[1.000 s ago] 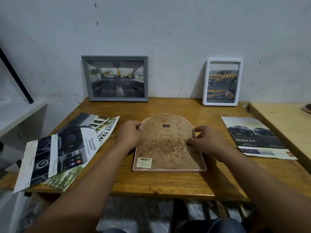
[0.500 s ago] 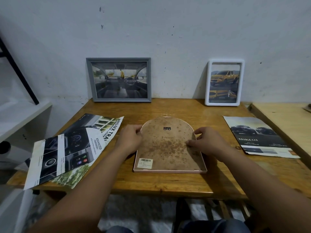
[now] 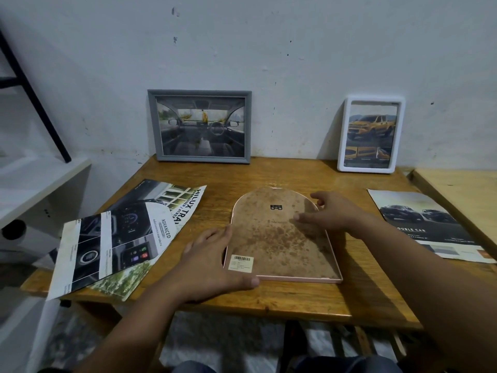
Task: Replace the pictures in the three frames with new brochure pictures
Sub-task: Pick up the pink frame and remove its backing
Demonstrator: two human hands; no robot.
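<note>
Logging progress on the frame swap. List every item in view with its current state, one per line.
arched frame: face down, flat, backing in place
grey frame: upright against wall, picture inside
white frame: upright against wall, picture inside
left brochures: loose, overlapping
right brochure: flat
left hand: open on frame's edge
right hand: open on backing

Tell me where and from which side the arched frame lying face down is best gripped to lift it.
Probably by its long straight sides, one hand from each side. The arched frame lies flat on the table, back up, so only its thin pink rim offers purchase. The left hand already sits at the near left corner; the right hand rests on the backing near the right edge.
</note>
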